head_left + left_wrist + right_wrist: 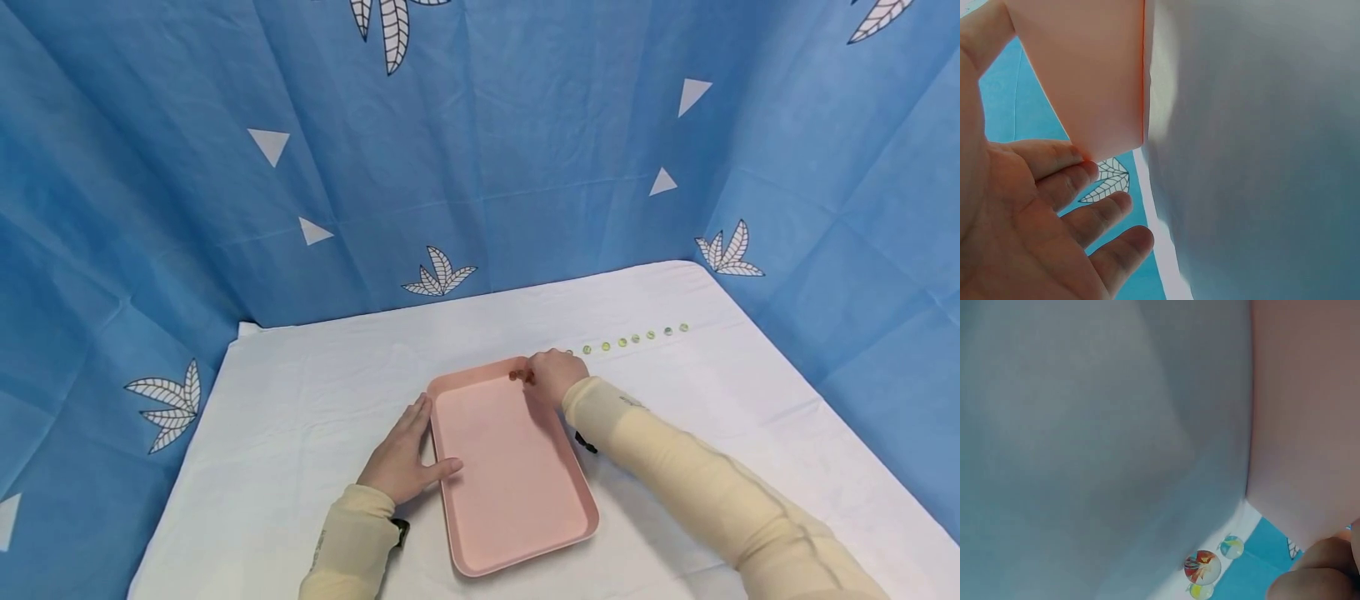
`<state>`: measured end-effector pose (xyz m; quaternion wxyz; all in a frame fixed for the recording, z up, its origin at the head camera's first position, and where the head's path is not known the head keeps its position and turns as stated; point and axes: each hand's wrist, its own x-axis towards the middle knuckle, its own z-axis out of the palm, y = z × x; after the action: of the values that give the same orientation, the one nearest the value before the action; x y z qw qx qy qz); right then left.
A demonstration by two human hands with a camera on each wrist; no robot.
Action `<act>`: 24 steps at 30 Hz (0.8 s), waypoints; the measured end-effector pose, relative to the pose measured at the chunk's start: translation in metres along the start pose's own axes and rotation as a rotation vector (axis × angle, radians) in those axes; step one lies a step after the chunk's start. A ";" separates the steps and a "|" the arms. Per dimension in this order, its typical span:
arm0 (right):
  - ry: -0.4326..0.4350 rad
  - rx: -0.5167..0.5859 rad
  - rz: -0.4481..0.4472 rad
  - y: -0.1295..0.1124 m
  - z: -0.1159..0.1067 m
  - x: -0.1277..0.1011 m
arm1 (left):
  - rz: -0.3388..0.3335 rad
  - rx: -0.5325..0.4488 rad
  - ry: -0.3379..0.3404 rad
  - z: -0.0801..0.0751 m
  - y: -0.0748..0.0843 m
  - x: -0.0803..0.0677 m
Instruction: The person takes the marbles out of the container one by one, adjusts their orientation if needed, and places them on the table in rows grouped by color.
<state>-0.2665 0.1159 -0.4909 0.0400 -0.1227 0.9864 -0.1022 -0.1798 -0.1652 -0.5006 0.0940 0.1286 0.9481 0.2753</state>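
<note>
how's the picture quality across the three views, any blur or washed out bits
Head view: evenly lit and sharp, soft shadows only, the pink tray and the row of marbles clear, the edges bowed by a wide lens. Left wrist view: the left hand is fairly sharp, the white cloth a featureless grey blur. Right wrist view: soft and dim throughout, only one marble roughly legible.

Blue cloth [487, 167] hangs all around as a backdrop – printed with white leaves and triangles. The table [300, 383] is covered in a white sheet, evenly lit.
</note>
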 end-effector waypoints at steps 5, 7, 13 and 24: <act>-0.011 -0.021 0.006 -0.001 0.000 -0.003 | 0.003 0.004 0.001 0.001 0.001 0.000; -0.025 -0.027 0.009 -0.001 -0.001 -0.003 | 0.004 0.003 0.002 0.001 0.001 0.001; -0.048 -0.024 0.016 -0.001 -0.003 -0.003 | 0.002 0.004 -0.003 0.002 0.001 0.002; -0.038 0.047 -0.004 0.002 -0.009 -0.006 | -0.010 0.009 -0.003 0.003 -0.001 0.002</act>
<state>-0.2618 0.1213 -0.4825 0.0614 -0.1258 0.9824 -0.1233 -0.1815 -0.1636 -0.5038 0.0964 0.1249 0.9498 0.2703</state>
